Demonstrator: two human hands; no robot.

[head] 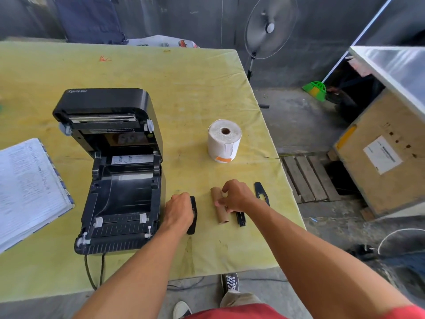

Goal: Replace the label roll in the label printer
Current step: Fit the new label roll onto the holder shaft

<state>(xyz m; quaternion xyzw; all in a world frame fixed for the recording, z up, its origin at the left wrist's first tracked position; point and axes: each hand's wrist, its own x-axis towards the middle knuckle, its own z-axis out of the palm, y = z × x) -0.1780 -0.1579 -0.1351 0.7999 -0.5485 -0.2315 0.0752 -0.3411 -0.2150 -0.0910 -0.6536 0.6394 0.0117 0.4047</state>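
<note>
Left to right: open ledger (pixel 27 187) at the tabletop's left edge; label printer (pixel 115 176), lid up, bay empty. My left hand (pixel 178 211) grips a black holder plate (pixel 194 223); my right hand (pixel 236 196) pinches the empty core (pixel 222 215), spindle (pixel 241 219) beside it. I judge removal done. The new label roll (pixel 224 140), upright toward the right edge, awaits mounting. Nothing appears to block the bay.

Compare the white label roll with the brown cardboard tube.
The label roll is white and thick; the cardboard tube is brown and thin. The label roll stands on end; the cardboard tube lies flat. Nothing touches the label roll; the right hand holds the cardboard tube. Both rest on the table.
</note>
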